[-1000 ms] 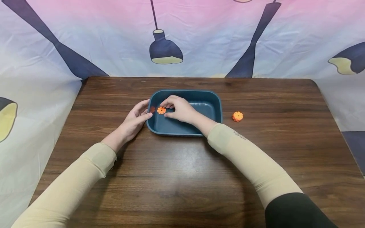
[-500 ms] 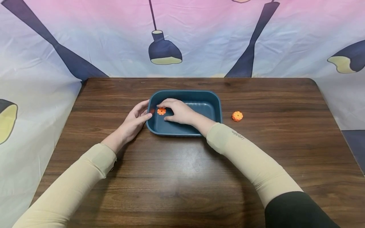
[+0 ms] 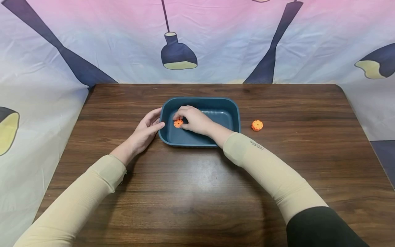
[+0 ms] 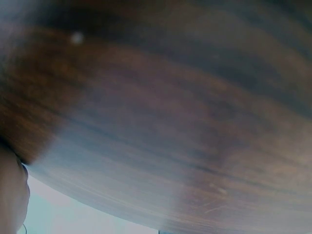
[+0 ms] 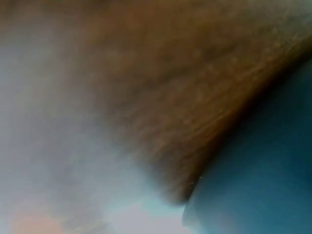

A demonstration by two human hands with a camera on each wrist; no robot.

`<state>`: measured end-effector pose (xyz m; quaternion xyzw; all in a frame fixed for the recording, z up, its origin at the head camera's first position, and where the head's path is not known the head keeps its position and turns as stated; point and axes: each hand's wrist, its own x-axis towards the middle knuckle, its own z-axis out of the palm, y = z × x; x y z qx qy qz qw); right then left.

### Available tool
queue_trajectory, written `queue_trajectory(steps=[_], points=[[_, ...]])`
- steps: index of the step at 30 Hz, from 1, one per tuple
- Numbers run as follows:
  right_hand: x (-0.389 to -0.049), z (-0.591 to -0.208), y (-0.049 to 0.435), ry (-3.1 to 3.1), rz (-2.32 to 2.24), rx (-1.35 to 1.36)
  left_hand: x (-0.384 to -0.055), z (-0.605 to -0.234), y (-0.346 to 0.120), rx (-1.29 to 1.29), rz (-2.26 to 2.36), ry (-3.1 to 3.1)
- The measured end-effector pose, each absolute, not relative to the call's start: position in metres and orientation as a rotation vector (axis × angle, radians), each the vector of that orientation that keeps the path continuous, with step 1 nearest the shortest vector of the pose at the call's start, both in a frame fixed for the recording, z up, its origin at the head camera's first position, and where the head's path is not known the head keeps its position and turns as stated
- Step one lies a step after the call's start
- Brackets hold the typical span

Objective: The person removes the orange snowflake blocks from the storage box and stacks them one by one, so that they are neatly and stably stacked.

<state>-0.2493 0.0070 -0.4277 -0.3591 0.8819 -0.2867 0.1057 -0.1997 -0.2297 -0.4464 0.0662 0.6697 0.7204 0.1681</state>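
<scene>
In the head view, a dark teal rectangular bin (image 3: 200,145) stands on the table. My left hand (image 3: 145,132) holds its left end, with the thumb at the rim and the other fingers against the outer wall. My right hand (image 3: 195,120) reaches down inside the bin over the near wall. Between its fingertips and thumb it pinches an orange notched disc (image 3: 178,124), like a flower with a dark hole in the middle. Whether more discs lie under that one is hidden. Blurred in the right wrist view is the bin's teal wall (image 5: 263,175).
To the right of the bin, a small stack of matching orange discs (image 3: 257,125) sits on the brown wood table (image 3: 191,199). A printed cloth (image 3: 216,41) hangs behind the table's back edge. The left wrist view holds mostly blurred tabletop (image 4: 146,117).
The right thumb and fingers have opened slightly, then closed in on the orange disc. The disc has shifted a little right and nearer. My left hand stays where it was on the bin.
</scene>
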Motion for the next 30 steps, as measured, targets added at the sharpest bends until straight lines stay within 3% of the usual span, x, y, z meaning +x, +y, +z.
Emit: queue_trajectory(steps=[30], points=[[-0.245,-0.403,0.034,2.539,-1.151,-0.85,-0.198,-0.445,-0.23,0.186,2.083,1.895]])
